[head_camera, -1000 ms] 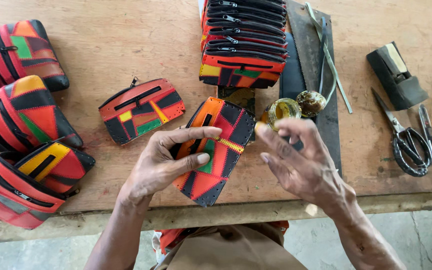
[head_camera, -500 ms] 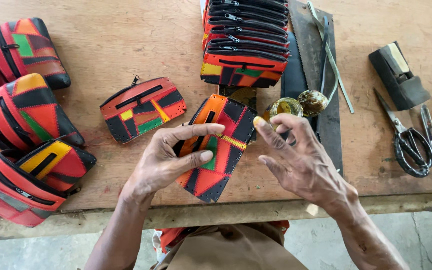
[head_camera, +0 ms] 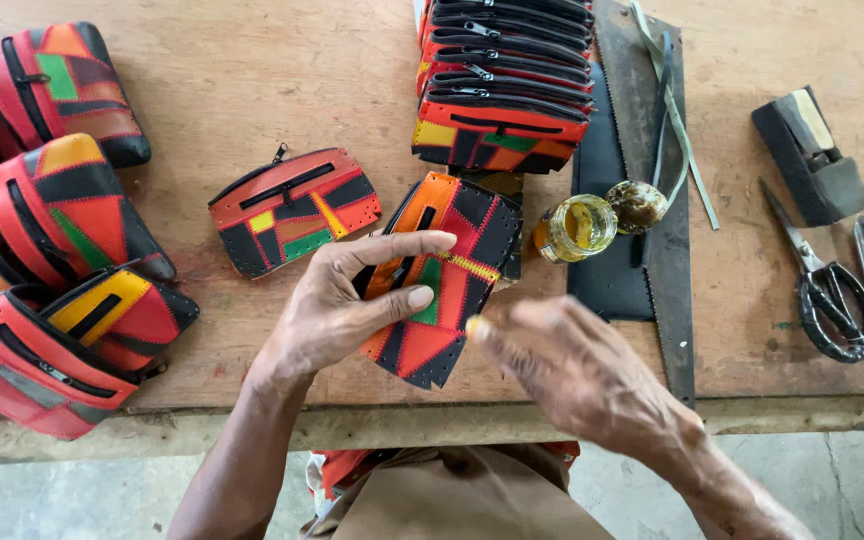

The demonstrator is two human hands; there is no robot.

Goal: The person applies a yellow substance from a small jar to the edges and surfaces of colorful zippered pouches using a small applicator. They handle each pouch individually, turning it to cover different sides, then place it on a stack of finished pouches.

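The left hand (head_camera: pixel 337 310) has its fingers (head_camera: pixel 407 298) spread apart, with the tips resting on a flat patchwork leather pouch in orange, red, black and green (head_camera: pixel 452 285) at the middle of the frame. The right hand (head_camera: pixel 582 375) is blurred just below and right of the pouch, near the front edge of the wooden bench (head_camera: pixel 222 100); I cannot tell how its fingers are set. A small open jar of yellow glue (head_camera: pixel 574 227) stands just right of the pouch. Black scissors (head_camera: pixel 827 290) lie far right. Bare wood shows between them.
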